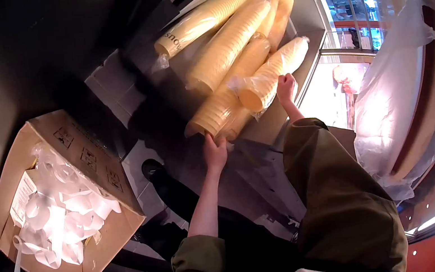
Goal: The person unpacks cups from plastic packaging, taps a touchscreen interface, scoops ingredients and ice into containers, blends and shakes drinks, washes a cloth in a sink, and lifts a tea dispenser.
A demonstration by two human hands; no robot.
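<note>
Several long stacks of yellow cups in clear plastic sleeves lie on a grey surface at the upper middle. My left hand (215,152) is at the near end of a lower cup stack (214,115), its fingers closed at the end of the sleeve and partly hidden beneath it. Closed at the side of a shorter cup stack (276,74) is my right hand (287,89), against its clear sleeve. Behind these, a long stack (231,45) and a stack with dark lettering (204,18) lie side by side.
An open cardboard box (101,154) holding curled white paper strips (66,222) stands at the left. Plastic-wrapped material (389,103) is at the right, beside a bright glass case (330,92). My dark shoe (151,168) shows on the tiled floor (150,198).
</note>
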